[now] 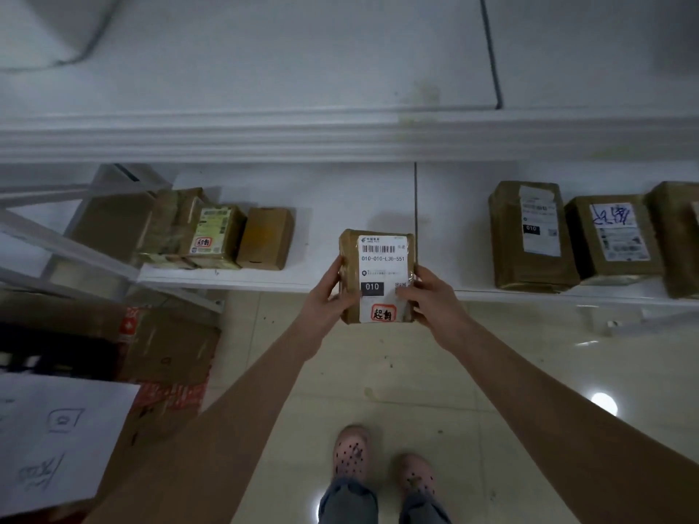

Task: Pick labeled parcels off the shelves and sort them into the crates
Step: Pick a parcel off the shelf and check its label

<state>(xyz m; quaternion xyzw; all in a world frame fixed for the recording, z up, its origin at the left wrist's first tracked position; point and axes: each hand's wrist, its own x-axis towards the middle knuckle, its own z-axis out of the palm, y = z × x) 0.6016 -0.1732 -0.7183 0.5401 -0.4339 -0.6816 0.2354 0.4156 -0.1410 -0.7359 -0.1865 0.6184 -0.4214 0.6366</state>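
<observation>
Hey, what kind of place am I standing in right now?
Probably a parcel pickup or sorting depot: taped brown parcels with shipping labels sit on a white shelf, and both hands hold a labelled parcel marked 010.

Glossy beige floor tiles reflect a round ceiling light; pink perforated clogs stand below, and a handwritten paper sheet (marker scrawl, unreadable) lies at lower left.

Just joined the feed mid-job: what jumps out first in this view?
The parcel at center, held label-up in both hands, left hand and right hand, with 010 printed on its label and a red stamp below. Behind it, more parcels sit on the white shelf: a cluster at left, a row at right.
</observation>
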